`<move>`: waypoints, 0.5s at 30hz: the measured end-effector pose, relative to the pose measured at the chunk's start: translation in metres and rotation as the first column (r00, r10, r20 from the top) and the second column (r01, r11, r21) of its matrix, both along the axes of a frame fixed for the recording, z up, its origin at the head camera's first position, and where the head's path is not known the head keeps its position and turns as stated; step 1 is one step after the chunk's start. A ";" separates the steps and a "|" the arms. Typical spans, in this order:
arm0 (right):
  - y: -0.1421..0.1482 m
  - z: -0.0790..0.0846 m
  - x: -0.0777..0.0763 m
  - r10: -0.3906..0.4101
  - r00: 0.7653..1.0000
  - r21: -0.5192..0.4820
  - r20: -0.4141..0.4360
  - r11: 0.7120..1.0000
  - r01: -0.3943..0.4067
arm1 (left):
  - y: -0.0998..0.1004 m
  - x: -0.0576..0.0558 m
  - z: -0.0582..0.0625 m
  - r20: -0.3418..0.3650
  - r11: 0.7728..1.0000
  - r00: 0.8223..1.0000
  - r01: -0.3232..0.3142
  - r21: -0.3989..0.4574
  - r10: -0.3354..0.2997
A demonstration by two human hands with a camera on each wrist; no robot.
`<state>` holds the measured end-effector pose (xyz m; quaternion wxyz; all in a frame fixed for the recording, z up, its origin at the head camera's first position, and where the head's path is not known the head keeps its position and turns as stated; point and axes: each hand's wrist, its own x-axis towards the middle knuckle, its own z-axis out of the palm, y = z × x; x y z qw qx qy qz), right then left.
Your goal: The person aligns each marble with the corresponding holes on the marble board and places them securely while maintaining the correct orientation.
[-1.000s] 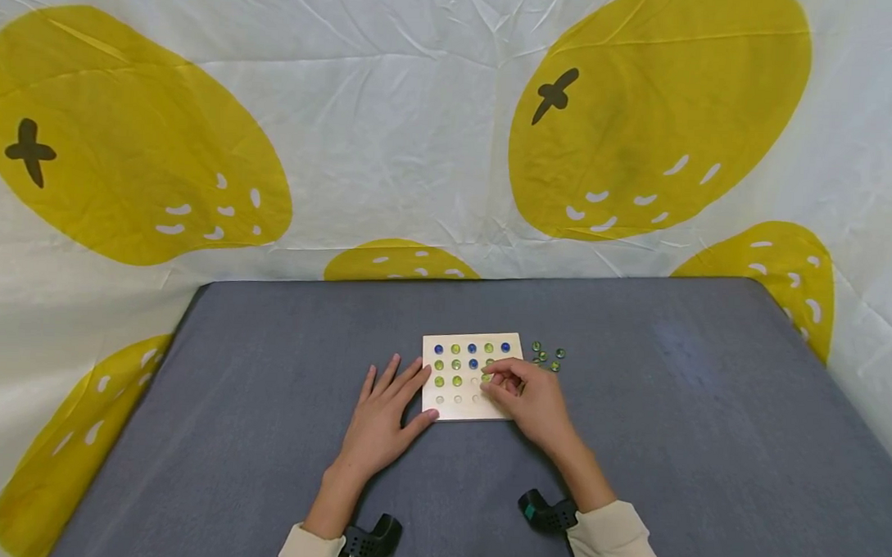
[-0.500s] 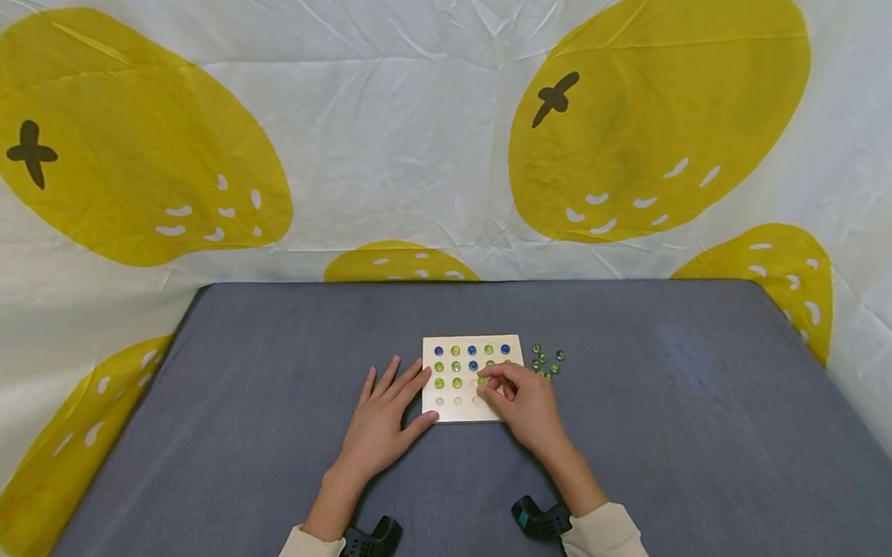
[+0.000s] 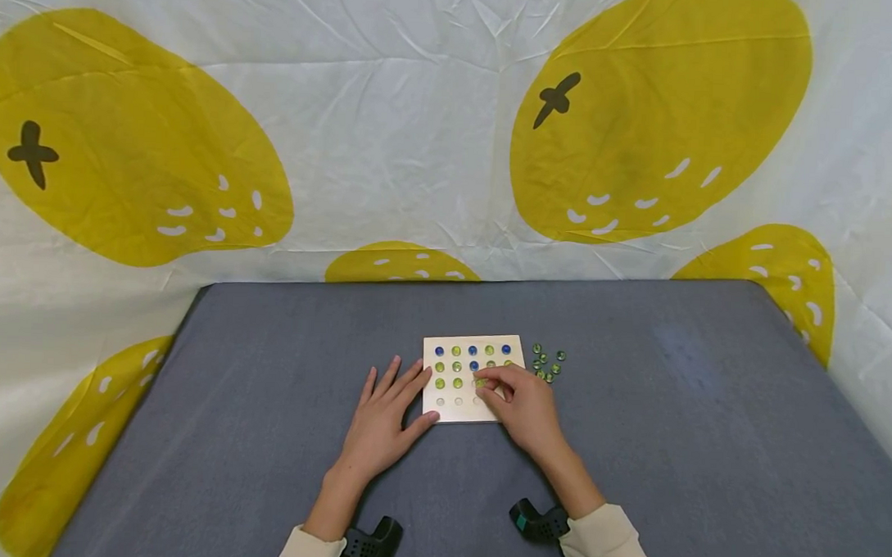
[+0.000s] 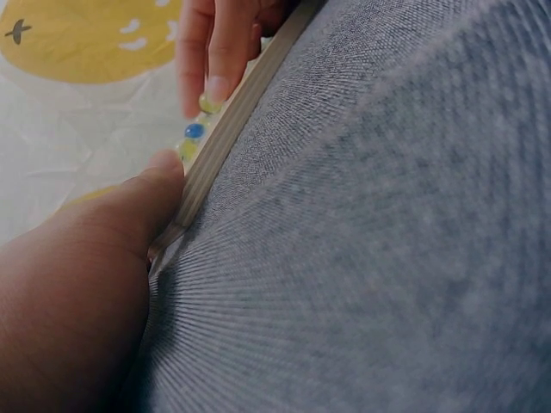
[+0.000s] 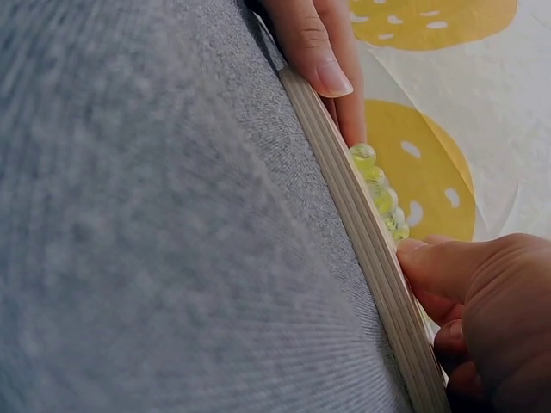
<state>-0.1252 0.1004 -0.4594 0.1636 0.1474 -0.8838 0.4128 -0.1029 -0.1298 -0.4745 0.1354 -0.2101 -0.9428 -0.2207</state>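
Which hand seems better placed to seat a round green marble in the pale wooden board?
Probably the right hand: its fingers pinch a green marble at the board; the left hand rests at the board's left edge.

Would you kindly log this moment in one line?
left hand: touches wooden board | right hand: pinches green marble | loose marbles: beside board

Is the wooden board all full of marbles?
No, the board is only partly full. Blue marbles and green marbles sit on it, but the nearest row shows empty holes. The right hand hides some spots.
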 end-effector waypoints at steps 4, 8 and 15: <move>0.000 0.000 0.000 -0.007 1.000 0.013 0.005 1.000 0.007 | 0.000 0.000 0.000 0.001 1.000 1.000 -0.001 0.000 0.001; 0.000 -0.001 0.000 -0.005 1.000 0.021 -0.014 1.000 0.005 | 0.001 -0.001 -0.001 0.000 1.000 1.000 -0.002 -0.001 0.002; 0.000 -0.001 0.000 0.005 1.000 0.024 0.004 1.000 -0.005 | 0.001 -0.001 -0.002 0.000 1.000 1.000 -0.003 0.001 0.003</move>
